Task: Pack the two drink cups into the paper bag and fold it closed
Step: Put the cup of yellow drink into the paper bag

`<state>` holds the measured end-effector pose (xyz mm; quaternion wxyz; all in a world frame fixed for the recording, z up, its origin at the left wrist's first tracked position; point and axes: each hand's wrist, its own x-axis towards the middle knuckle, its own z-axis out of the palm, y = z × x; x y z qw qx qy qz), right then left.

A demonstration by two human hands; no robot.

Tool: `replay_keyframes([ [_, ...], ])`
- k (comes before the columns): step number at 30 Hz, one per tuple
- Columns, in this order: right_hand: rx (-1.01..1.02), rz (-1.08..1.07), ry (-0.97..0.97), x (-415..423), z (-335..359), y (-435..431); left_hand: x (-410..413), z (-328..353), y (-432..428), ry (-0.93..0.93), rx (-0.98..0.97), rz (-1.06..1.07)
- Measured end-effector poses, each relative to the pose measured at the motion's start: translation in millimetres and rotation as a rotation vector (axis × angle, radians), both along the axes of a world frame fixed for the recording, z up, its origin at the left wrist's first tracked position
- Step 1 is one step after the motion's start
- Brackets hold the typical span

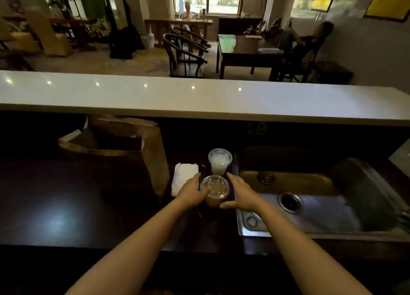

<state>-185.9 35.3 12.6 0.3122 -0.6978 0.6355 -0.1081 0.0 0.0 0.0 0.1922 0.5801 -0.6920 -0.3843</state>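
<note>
Two lidded clear plastic cups stand on the dark counter beside the sink. The near cup point(214, 189) holds an orange-brown drink; the far cup point(219, 161) holds a pale, milky one. My left hand point(192, 193) wraps the near cup's left side, thumb on the lid rim. My right hand point(240, 193) cups its right side, thumb touching the cup low down. The brown paper bag point(133, 152) stands open to the left, its mouth facing up.
A white napkin stack point(183, 176) and dark straws point(202, 172) lie between bag and cups. A steel sink point(310, 206) is right of the cups. A raised white bar top point(199, 97) runs across behind. People sit at tables in the room beyond.
</note>
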Motion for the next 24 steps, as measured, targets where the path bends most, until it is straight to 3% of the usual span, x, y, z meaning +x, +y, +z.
replay_keyframes([
  [7,0.009,-0.163,-0.338,14.3,-41.1,-3.2,-13.3,-24.3,-1.1,0.256,0.146,0.077],
  [12,-0.040,-0.227,-0.497,24.6,-51.2,-14.6,-11.6,-29.9,-3.3,0.596,0.256,0.145],
  [19,-0.059,-0.208,-0.594,21.6,-33.7,-18.6,4.1,-26.7,-2.1,0.721,0.356,0.049],
  [24,-0.075,-0.153,-0.626,23.9,19.2,-21.7,24.5,-1.3,9.2,0.734,0.195,-0.164],
])
